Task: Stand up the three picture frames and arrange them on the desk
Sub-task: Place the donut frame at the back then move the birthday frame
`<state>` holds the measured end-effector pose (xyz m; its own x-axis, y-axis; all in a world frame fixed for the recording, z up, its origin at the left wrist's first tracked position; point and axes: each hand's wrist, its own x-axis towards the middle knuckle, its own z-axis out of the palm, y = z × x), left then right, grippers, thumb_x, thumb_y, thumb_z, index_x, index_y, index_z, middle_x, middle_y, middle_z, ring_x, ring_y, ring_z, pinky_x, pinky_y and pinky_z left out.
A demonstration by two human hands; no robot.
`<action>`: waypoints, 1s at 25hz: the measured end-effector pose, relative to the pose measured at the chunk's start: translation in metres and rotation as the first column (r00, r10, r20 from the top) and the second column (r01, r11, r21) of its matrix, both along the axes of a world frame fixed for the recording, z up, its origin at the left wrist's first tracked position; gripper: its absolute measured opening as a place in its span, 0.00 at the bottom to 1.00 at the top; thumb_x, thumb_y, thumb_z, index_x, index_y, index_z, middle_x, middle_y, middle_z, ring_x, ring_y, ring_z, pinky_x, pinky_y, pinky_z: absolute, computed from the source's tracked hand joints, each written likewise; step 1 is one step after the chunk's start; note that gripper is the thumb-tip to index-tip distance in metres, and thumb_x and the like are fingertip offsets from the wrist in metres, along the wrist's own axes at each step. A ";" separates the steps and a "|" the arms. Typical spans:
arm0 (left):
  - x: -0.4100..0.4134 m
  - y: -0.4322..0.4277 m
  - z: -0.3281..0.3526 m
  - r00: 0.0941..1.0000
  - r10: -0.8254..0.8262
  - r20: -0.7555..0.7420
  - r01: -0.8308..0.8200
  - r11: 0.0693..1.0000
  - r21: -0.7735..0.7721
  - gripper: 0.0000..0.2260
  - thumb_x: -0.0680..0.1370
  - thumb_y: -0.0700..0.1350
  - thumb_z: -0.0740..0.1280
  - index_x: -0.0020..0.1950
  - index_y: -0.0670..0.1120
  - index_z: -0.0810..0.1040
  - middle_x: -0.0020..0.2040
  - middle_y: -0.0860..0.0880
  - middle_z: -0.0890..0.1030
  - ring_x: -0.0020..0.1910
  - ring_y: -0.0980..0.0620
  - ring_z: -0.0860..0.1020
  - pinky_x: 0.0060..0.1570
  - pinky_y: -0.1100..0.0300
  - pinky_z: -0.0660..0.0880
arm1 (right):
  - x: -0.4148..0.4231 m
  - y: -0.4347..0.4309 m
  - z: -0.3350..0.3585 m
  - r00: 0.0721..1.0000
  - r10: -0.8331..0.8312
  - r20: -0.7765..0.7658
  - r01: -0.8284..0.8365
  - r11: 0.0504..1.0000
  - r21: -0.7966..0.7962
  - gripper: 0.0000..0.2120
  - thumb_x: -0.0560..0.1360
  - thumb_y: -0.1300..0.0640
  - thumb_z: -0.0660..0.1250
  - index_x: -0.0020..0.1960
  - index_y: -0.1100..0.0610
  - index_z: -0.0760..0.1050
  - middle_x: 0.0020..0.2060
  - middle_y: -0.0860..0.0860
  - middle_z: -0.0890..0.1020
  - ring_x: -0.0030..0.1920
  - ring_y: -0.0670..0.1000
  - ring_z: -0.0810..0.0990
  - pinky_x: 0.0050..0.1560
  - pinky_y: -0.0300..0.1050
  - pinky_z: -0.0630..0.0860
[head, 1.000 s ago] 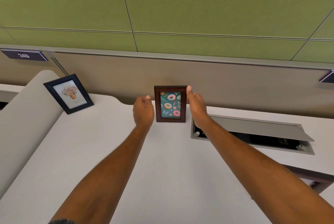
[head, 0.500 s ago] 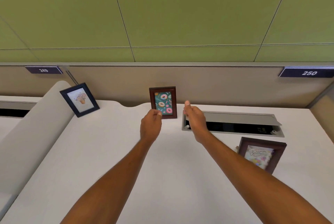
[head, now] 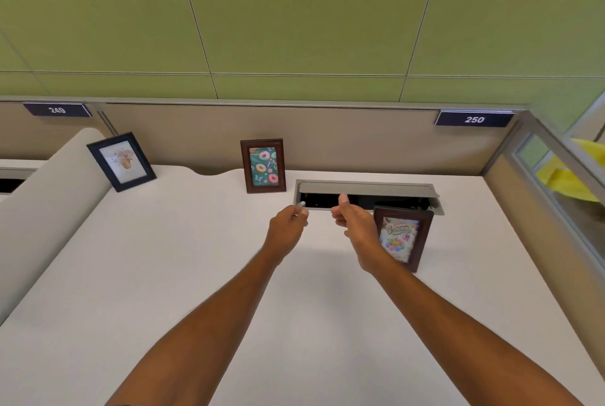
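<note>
Three frames are standing on the counter (head: 163, 274). Black frame (head: 121, 161) is leaning at far left against the rounded divider (head: 42, 196), tilted. Donut frame (head: 263, 166) is upright at far centre, just left of the open cable tray (head: 366, 191). Birthday frame (head: 403, 237) is standing nearer, right of centre, partly hidden behind the right hand (head: 355, 225).

Left hand (head: 288, 225): fingers loosely curled, holding nothing. Right hand: thumb up, fingers curled, empty, just beside birthday frame; contact can't be told.

Judgement: step in hand is positioning birthday frame. Recommend gripping both side edges, lifting clear of tray opening, setting it in line w/ the other two, checking the rear stand before release.
</note>
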<state>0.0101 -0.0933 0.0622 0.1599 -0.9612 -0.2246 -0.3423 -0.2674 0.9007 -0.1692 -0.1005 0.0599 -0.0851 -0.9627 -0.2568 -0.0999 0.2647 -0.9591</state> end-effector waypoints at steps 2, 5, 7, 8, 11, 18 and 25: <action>-0.012 0.013 -0.001 0.999 -0.020 -0.033 0.020 1.000 0.017 0.14 0.87 0.51 0.64 0.61 0.43 0.83 0.55 0.45 0.88 0.58 0.43 0.85 0.61 0.46 0.81 | -0.014 0.016 -0.001 0.999 -0.036 -0.014 0.036 0.999 0.012 0.26 0.81 0.30 0.62 0.52 0.50 0.86 0.52 0.48 0.88 0.58 0.51 0.85 0.61 0.52 0.79; -0.026 0.027 -0.003 0.996 -0.065 -0.064 0.068 0.996 0.055 0.14 0.87 0.53 0.64 0.61 0.44 0.82 0.57 0.45 0.87 0.59 0.43 0.85 0.62 0.46 0.81 | -0.034 0.036 0.000 0.993 -0.104 -0.056 0.106 0.994 0.031 0.25 0.83 0.32 0.61 0.52 0.50 0.86 0.52 0.48 0.88 0.57 0.51 0.85 0.64 0.55 0.80; -0.032 0.033 -0.006 0.993 -0.091 -0.072 0.097 0.993 0.073 0.15 0.88 0.53 0.63 0.62 0.43 0.82 0.59 0.45 0.87 0.60 0.44 0.84 0.63 0.46 0.80 | -0.047 0.047 0.002 0.986 -0.152 -0.066 0.156 0.986 0.055 0.24 0.83 0.34 0.62 0.52 0.51 0.85 0.52 0.49 0.88 0.57 0.52 0.86 0.66 0.56 0.80; -0.034 0.036 -0.007 0.991 -0.104 -0.081 0.110 0.991 0.072 0.15 0.88 0.54 0.63 0.62 0.44 0.82 0.59 0.45 0.86 0.60 0.44 0.84 0.63 0.47 0.80 | -0.053 0.053 0.002 0.983 -0.172 -0.065 0.176 0.982 0.063 0.23 0.83 0.34 0.63 0.53 0.52 0.85 0.53 0.50 0.88 0.57 0.52 0.85 0.66 0.56 0.79; -0.043 0.040 -0.008 0.984 -0.134 -0.118 0.145 0.986 0.086 0.14 0.87 0.54 0.63 0.61 0.45 0.82 0.60 0.46 0.86 0.61 0.45 0.84 0.64 0.47 0.79 | -0.078 0.068 0.000 0.975 -0.212 -0.065 0.217 0.974 0.068 0.20 0.84 0.36 0.64 0.54 0.50 0.84 0.54 0.51 0.87 0.59 0.54 0.85 0.65 0.53 0.79; -0.081 0.029 -0.010 0.973 -0.192 -0.131 0.208 0.970 0.124 0.13 0.87 0.54 0.62 0.63 0.48 0.80 0.66 0.46 0.83 0.62 0.45 0.83 0.70 0.42 0.78 | -0.141 0.073 -0.006 0.950 -0.286 -0.125 0.295 0.954 0.060 0.24 0.84 0.36 0.62 0.54 0.55 0.83 0.51 0.52 0.87 0.56 0.54 0.86 0.55 0.48 0.80; -0.131 0.008 -0.025 0.975 -0.180 -0.133 0.206 0.955 0.214 0.23 0.89 0.59 0.57 0.74 0.44 0.76 0.73 0.44 0.79 0.69 0.43 0.79 0.73 0.41 0.75 | -0.192 0.039 -0.025 0.941 -0.278 -0.193 0.308 0.940 0.146 0.28 0.85 0.36 0.60 0.67 0.59 0.78 0.60 0.57 0.85 0.60 0.57 0.84 0.63 0.54 0.81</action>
<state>-0.1209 -0.0850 0.0371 -0.0619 -0.8935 -0.4447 -0.3087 -0.4066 0.8599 -0.3617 -0.0616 0.0351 -0.4125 -0.8308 -0.3736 -0.1477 0.4657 -0.8725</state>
